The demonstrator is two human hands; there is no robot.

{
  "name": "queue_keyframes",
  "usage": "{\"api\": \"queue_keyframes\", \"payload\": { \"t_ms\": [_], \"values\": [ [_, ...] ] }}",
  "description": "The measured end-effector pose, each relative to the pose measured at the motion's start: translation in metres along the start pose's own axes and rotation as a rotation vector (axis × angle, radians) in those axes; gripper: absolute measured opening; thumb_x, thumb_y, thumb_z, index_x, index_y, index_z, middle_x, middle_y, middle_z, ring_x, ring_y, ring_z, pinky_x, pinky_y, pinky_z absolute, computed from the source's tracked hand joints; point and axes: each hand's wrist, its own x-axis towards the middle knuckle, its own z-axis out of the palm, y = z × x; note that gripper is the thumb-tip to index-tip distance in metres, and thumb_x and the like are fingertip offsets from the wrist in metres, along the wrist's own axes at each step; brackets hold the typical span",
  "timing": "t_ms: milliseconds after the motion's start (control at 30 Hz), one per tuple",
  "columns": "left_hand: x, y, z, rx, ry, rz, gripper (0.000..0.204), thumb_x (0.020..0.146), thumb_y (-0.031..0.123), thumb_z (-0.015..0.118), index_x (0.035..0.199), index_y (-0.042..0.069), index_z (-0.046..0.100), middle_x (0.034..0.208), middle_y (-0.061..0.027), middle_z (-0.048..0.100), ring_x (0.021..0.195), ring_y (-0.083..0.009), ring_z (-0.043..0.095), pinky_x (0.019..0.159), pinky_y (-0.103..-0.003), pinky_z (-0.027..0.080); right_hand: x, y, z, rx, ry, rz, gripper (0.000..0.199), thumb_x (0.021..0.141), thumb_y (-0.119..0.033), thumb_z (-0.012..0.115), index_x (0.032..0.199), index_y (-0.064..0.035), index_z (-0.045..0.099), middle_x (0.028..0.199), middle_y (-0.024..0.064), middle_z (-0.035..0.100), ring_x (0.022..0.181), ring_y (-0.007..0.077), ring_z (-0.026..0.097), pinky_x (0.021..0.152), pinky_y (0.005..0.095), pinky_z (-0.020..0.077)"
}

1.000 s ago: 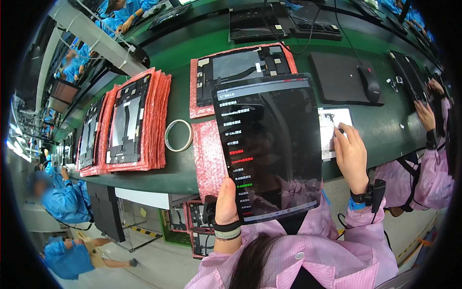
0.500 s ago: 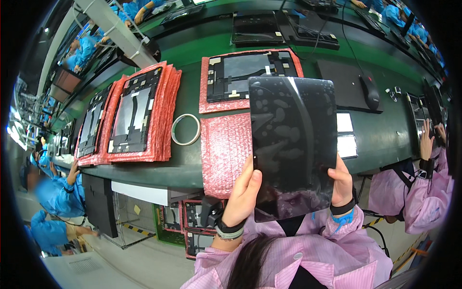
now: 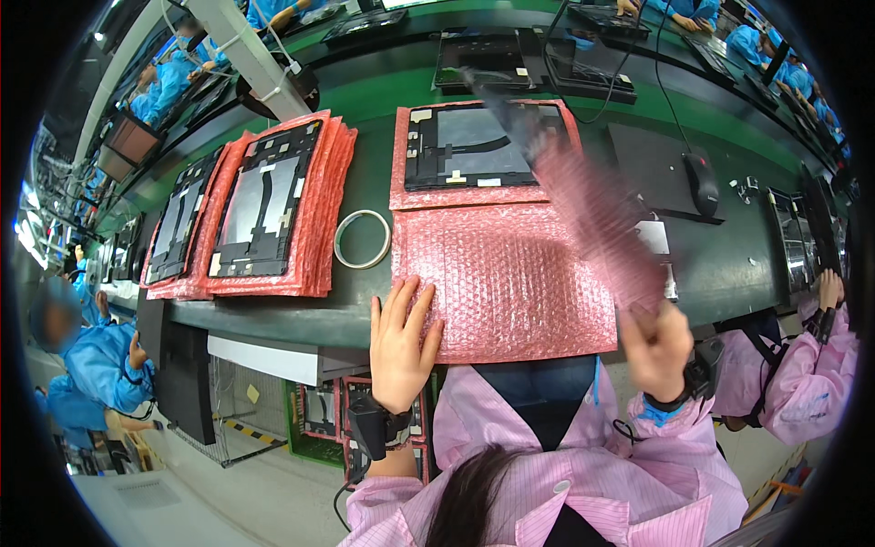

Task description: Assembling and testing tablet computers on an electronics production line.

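Note:
My left hand (image 3: 402,342) lies with fingers outstretched on the left edge of a pink bubble-wrap sheet (image 3: 501,283) at the table's front edge. My right hand (image 3: 658,354) is closed on the lower end of a black glossy display panel (image 3: 597,214). That panel is blurred by motion and slants up to the left, turned nearly edge-on, with pink showing on its face. Behind it, a display panel with its back up (image 3: 474,146) rests on pink bubble wrap and is partly covered by the moving one.
On the left stand piles of panels on bubble wrap (image 3: 264,201). A tape roll (image 3: 363,239) lies beside them. A black mouse (image 3: 701,185) is on the right, near a dark flat board (image 3: 643,164). Co-workers in blue (image 3: 105,365) and pink (image 3: 802,365) are at both sides.
My left hand has let go of the display panel and moved left onto the bubble wrap. My right hand has swung the panel right and turned it edge-on, uncovering the front bubble-wrap sheet.

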Motion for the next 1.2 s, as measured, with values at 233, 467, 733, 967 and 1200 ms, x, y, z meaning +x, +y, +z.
{"api": "queue_keyframes", "payload": {
  "t_ms": [233, 467, 733, 967, 1200],
  "values": [
    [-0.005, -0.013, 0.007, -0.019, 0.007, -0.012, 0.039, 0.076, 0.01, 0.062, 0.114, 0.008, 0.057, 0.138, -0.0198, 0.033, 0.125, -0.041, 0.032, 0.103, -0.05, 0.027, 0.026, 0.006, 0.027, -0.586, -0.403, -0.464, 0.05, 0.069, -0.005, 0.052, 0.119, -0.0104, 0.056, 0.121, 0.0218, 0.051, 0.114, 0.034, 0.051, 0.097, 0.0431, 0.0415],
    [0.0, -0.006, 0.0, -0.029, 0.061, -0.01, 0.043, 0.077, 0.007, 0.057, 0.119, 0.001, 0.051, 0.135, -0.0207, 0.037, 0.124, -0.0392, 0.034, 0.103, -0.047, 0.026, 0.02, 0.023, 0.039, -0.703, -0.486, -0.511, 0.051, 0.077, -0.012, 0.049, 0.127, -0.0117, 0.047, 0.125, 0.0204, 0.047, 0.119, 0.0309, 0.047, 0.101, 0.0433, 0.0374],
    [0.001, -0.023, -0.009, -0.236, 0.037, -0.127, 0.043, 0.087, 0.001, 0.042, 0.129, -0.001, 0.037, 0.127, -0.0144, 0.048, 0.119, -0.0307, 0.041, 0.1, -0.039, 0.028, 0.01, 0.028, 0.053, -0.669, -0.544, -0.56, 0.046, 0.08, -0.015, 0.05, 0.125, -0.0101, 0.048, 0.126, 0.021, 0.047, 0.119, 0.0304, 0.046, 0.102, 0.0411, 0.0361],
    [0.003, -0.028, -0.008, -0.254, 0.034, -0.118, 0.036, 0.092, 0.006, 0.036, 0.127, -0.001, 0.041, 0.124, -0.0137, 0.051, 0.118, -0.0289, 0.043, 0.1, -0.038, 0.028, 0.007, 0.034, 0.065, -0.631, -0.611, -0.487, 0.049, 0.08, -0.013, 0.05, 0.128, -0.0089, 0.044, 0.129, 0.0222, 0.043, 0.122, 0.032, 0.042, 0.104, 0.0416, 0.0328],
    [0.001, -0.023, -0.005, -0.17, 0.036, -0.122, 0.044, 0.087, 0.011, 0.05, 0.13, 0.002, 0.041, 0.128, -0.0175, 0.045, 0.119, -0.0311, 0.041, 0.1, -0.04, 0.028, 0.033, 0.038, 0.047, -0.455, -0.791, -0.483, 0.054, 0.076, -0.009, 0.055, 0.128, -0.0077, 0.043, 0.129, 0.0232, 0.041, 0.123, 0.0361, 0.039, 0.102, 0.0397, 0.0349]
  ]
}}
